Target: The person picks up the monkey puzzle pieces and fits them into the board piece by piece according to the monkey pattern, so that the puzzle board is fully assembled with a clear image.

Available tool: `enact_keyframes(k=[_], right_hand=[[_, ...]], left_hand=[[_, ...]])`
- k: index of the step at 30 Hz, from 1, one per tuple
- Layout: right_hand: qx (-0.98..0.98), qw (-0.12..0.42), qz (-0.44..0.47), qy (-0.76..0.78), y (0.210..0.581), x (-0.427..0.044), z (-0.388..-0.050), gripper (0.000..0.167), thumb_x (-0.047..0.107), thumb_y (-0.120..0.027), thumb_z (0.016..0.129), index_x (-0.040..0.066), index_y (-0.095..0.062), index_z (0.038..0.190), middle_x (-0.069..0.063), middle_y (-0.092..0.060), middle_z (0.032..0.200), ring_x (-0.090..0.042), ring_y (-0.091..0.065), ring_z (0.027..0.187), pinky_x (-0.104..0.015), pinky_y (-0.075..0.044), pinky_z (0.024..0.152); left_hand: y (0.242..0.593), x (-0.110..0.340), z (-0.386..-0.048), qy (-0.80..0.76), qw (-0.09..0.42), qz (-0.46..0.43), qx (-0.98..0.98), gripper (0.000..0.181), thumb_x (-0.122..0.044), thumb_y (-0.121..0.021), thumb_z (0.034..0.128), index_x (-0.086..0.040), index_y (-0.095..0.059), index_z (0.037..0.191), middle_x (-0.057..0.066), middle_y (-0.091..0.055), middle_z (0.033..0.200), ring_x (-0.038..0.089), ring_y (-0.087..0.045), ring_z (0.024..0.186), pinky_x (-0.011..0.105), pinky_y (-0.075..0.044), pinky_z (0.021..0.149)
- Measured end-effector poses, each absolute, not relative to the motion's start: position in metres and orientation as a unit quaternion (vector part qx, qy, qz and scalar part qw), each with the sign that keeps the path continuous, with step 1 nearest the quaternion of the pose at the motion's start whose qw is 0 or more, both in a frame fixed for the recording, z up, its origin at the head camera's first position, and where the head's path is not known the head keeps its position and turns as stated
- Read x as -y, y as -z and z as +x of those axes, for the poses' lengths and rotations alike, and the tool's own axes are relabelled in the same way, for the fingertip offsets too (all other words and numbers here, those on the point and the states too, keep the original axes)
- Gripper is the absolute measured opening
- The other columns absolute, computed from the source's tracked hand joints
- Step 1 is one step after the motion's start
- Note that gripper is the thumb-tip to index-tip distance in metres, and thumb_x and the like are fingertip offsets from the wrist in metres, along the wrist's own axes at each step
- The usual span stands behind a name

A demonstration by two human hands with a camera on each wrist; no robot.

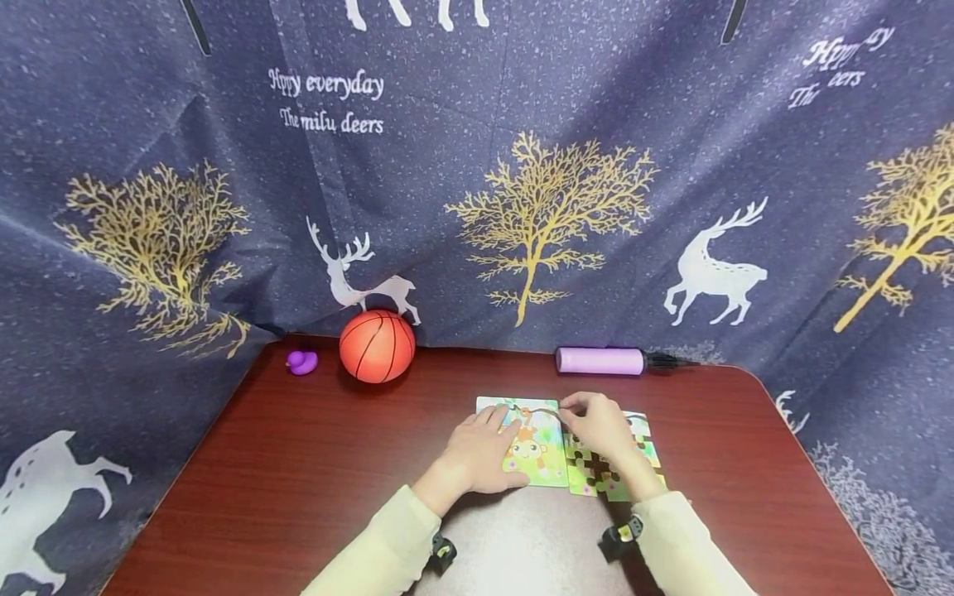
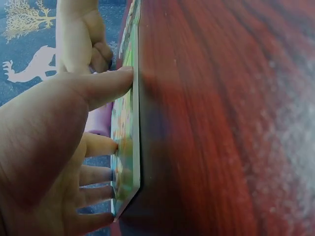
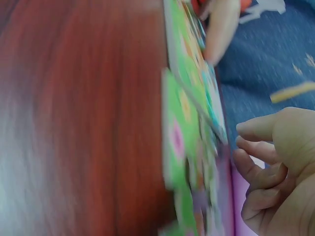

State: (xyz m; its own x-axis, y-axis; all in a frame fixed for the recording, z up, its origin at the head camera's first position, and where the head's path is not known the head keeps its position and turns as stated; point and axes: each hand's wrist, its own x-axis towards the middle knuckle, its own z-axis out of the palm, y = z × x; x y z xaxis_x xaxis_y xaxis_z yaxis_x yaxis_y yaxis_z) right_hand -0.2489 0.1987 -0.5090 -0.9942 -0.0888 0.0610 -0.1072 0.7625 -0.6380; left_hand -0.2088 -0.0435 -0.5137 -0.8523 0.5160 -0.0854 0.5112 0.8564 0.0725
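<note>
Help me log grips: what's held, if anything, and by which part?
Nothing, apparently: the right hand looks empty; the left hand lies spread on the monkey picture board.

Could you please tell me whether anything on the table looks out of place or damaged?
I see nothing spilled or broken. Only the jigsaw pieces by the right hand look odd: dark gaps show between them, so that picture seems incomplete, while the picture board under the left hand shows none.

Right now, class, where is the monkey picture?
In the head view, the monkey picture lies right of centre on the table, partly under the left hand, just left of the puzzle pieces.
</note>
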Motion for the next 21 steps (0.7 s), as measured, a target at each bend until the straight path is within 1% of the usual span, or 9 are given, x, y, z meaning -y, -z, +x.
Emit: enact_keyframes(k=[3,5,8,10,12,15,16,18,21], right_hand=[[0.946,0.014,0.035,-0.323,0.505,-0.221,-0.249,0.026,0.028,-0.074,0.095,0.011,-0.077,0.114,-0.001,-0.076,0.089,-0.013,-0.065,0.068,-0.039,-0.052,0.065],[0.952,0.015,0.015,-0.306,0.502,-0.236,-0.248,0.033,0.033,-0.074,0.095,0.011,-0.076,0.118,-0.005,-0.077,0.097,-0.016,-0.068,0.073,-0.042,-0.053,0.067],[0.959,0.008,-0.016,-0.281,0.499,-0.255,-0.245,0.044,0.040,-0.074,0.094,0.008,-0.072,0.125,-0.014,-0.075,0.110,-0.028,-0.071,0.083,-0.048,-0.054,0.069],[0.964,0.002,-0.032,-0.264,0.499,-0.266,-0.243,0.053,0.044,-0.074,0.094,0.005,-0.070,0.129,-0.020,-0.071,0.119,-0.037,-0.070,0.095,-0.053,-0.054,0.073],[0.967,-0.008,-0.045,-0.249,0.500,-0.275,-0.242,0.062,0.049,-0.074,0.092,0.001,-0.066,0.132,-0.027,-0.065,0.126,-0.045,-0.065,0.105,-0.059,-0.053,0.077],[0.971,-0.025,-0.060,-0.230,0.502,-0.284,-0.240,0.076,0.055,-0.075,0.090,-0.003,-0.060,0.137,-0.034,-0.056,0.131,-0.053,-0.059,0.114,-0.064,-0.050,0.083],[0.971,-0.029,-0.064,-0.227,0.502,-0.286,-0.240,0.078,0.056,-0.075,0.089,-0.003,-0.059,0.138,-0.035,-0.054,0.131,-0.055,-0.057,0.114,-0.065,-0.049,0.083],[0.972,-0.031,-0.070,-0.224,0.503,-0.289,-0.240,0.079,0.055,-0.076,0.088,-0.004,-0.058,0.138,-0.035,-0.055,0.130,-0.054,-0.058,0.114,-0.065,-0.049,0.083],[0.970,-0.027,-0.072,-0.229,0.504,-0.291,-0.240,0.073,0.051,-0.078,0.087,-0.003,-0.062,0.133,-0.030,-0.061,0.125,-0.050,-0.061,0.109,-0.062,-0.050,0.080]], left_hand=[[0.512,0.042,-0.208,-0.027,0.050,0.268,-0.962,0.093,-0.076,-0.060,0.0862,-0.019,-0.047,0.158,0.010,-0.036,0.164,0.028,-0.034,0.150,0.043,-0.037,0.115],[0.511,0.042,-0.208,-0.025,0.051,0.268,-0.962,0.093,-0.077,-0.060,0.0859,-0.019,-0.047,0.158,0.009,-0.036,0.165,0.028,-0.035,0.150,0.043,-0.039,0.115],[0.510,0.041,-0.208,-0.023,0.049,0.266,-0.962,0.095,-0.078,-0.061,0.0845,-0.019,-0.047,0.158,0.009,-0.037,0.164,0.028,-0.036,0.149,0.043,-0.040,0.113],[0.510,0.041,-0.208,-0.022,0.049,0.265,-0.963,0.096,-0.078,-0.062,0.0837,-0.020,-0.047,0.158,0.009,-0.036,0.165,0.028,-0.036,0.149,0.043,-0.041,0.113],[0.508,0.042,-0.209,-0.022,0.049,0.265,-0.963,0.097,-0.079,-0.063,0.0828,-0.020,-0.047,0.158,0.009,-0.037,0.164,0.027,-0.036,0.149,0.042,-0.041,0.113],[0.506,0.042,-0.209,-0.022,0.048,0.267,-0.962,0.097,-0.079,-0.063,0.0818,-0.019,-0.048,0.157,0.009,-0.037,0.164,0.027,-0.037,0.148,0.043,-0.041,0.112],[0.505,0.041,-0.209,-0.022,0.047,0.267,-0.962,0.098,-0.079,-0.064,0.0815,-0.019,-0.048,0.157,0.009,-0.037,0.164,0.028,-0.037,0.148,0.043,-0.041,0.112],[0.505,0.041,-0.209,-0.023,0.046,0.268,-0.962,0.098,-0.078,-0.064,0.0812,-0.019,-0.048,0.157,0.009,-0.037,0.164,0.028,-0.037,0.148,0.043,-0.042,0.112],[0.504,0.041,-0.208,-0.026,0.047,0.268,-0.962,0.098,-0.078,-0.065,0.0809,-0.019,-0.048,0.157,0.009,-0.037,0.164,0.028,-0.037,0.148,0.044,-0.041,0.112]])
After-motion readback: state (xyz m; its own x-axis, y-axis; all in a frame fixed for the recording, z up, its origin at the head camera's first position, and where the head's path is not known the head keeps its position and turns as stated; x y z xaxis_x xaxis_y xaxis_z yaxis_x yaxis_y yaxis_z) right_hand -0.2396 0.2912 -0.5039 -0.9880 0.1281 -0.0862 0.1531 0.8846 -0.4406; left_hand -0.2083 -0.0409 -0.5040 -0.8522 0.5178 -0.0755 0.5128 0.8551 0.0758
